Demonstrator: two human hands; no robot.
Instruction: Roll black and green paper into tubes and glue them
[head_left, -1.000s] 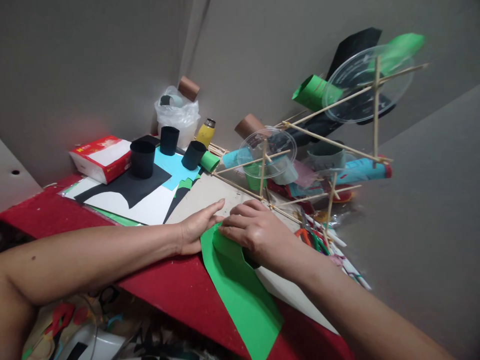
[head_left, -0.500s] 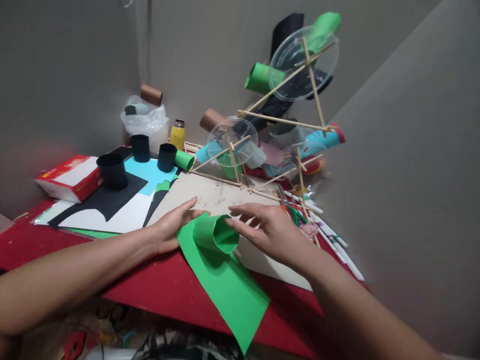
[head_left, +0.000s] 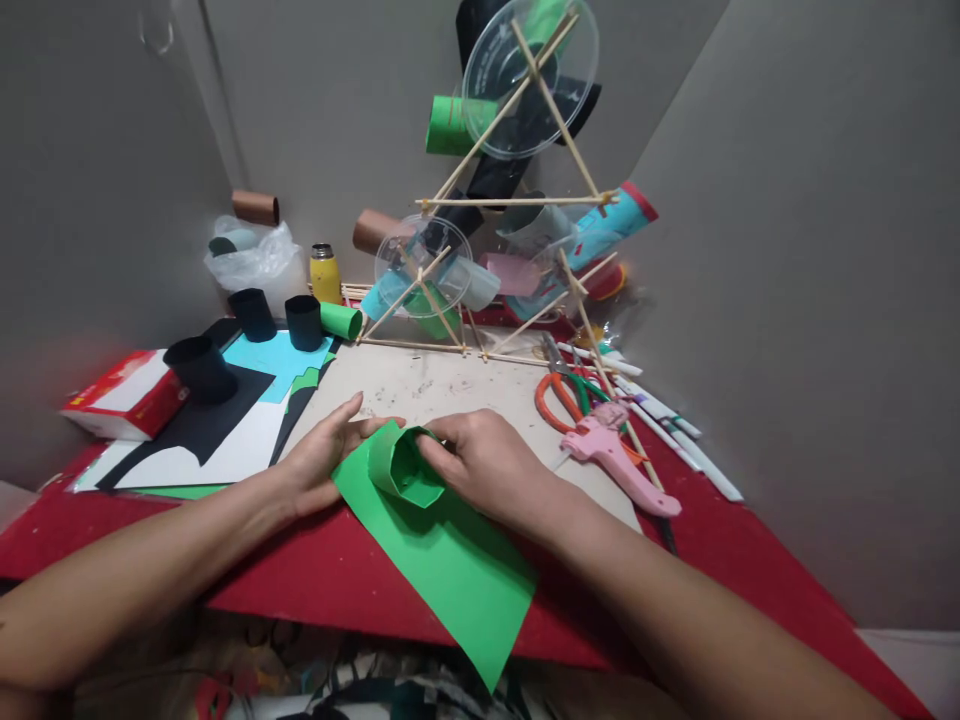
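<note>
A short green paper tube (head_left: 409, 468) stands out from a green paper sheet (head_left: 450, 580), its opening facing me and slightly bent out of round. My left hand (head_left: 319, 465) holds the sheet at its upper left edge, thumb raised, some fingers hidden behind the paper. My right hand (head_left: 480, 465) pinches the tube's right rim, with fingertips reaching into the opening. Under the sheet lie a pale board (head_left: 420, 385) and the red table cover (head_left: 300, 570).
A pink glue gun (head_left: 619, 460) and orange-handled scissors (head_left: 555, 400) lie right of my hands. Behind stands a stick frame (head_left: 517, 202) with clear lids and paper tubes. Black paper tubes (head_left: 199, 370), a red box (head_left: 127, 395) and a yellow bottle (head_left: 325, 275) sit left.
My right hand has closed from loose fingers beside the tube to a pinch on its rim. The tube's opening has turned more toward me. The view has shifted, showing the whole glue gun.
</note>
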